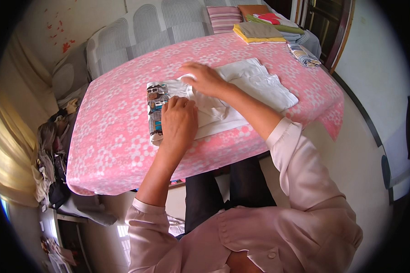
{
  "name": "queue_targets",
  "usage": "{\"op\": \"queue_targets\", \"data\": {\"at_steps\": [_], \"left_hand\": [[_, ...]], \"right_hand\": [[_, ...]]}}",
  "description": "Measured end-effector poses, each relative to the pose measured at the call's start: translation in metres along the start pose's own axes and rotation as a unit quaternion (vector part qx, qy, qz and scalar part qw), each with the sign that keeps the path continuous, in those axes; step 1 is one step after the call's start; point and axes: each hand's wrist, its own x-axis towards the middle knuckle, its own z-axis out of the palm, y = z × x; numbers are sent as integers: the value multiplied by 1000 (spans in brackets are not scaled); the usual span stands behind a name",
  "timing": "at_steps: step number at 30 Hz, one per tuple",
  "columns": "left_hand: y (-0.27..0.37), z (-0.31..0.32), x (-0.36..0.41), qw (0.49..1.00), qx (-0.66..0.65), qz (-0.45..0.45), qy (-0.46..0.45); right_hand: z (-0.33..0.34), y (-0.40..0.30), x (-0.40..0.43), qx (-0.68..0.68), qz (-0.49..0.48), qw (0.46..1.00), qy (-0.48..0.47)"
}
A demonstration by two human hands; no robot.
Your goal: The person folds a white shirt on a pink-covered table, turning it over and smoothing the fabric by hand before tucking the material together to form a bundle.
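A white T-shirt [256,87] with a dark and teal printed panel lies partly folded on a pink flowered tablecloth [123,99]. The printed part is at its left end, and white cloth spreads to the right. My left hand [180,117] rests on the shirt beside the print, fingers bent; whether it pinches any cloth is hidden. My right hand [203,78] is over the shirt's far edge near the collar, slightly blurred, with its fingers spread; its contact with the cloth is unclear.
Folded clothes [259,31] are stacked at the table's far right, with a rolled striped garment [303,55] nearer. A sofa with a patterned cover [150,30] and a striped cushion [224,19] stands behind. Heaped clothes [51,153] lie left of the table.
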Motion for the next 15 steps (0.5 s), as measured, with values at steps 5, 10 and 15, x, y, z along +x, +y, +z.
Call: {"op": "queue_targets", "data": {"at_steps": [5,10,15], "left_hand": [[-13,17,-21,999,-17,40,2],[-15,-18,-21,974,-215,-24,-71],[-40,-51,-35,996,79,-31,-6]], "right_hand": [[18,-20,-10,-67,36,967,-242],[11,-15,-14,-94,25,952,-292],[10,-32,-13,-128,54,942,-305]]}}
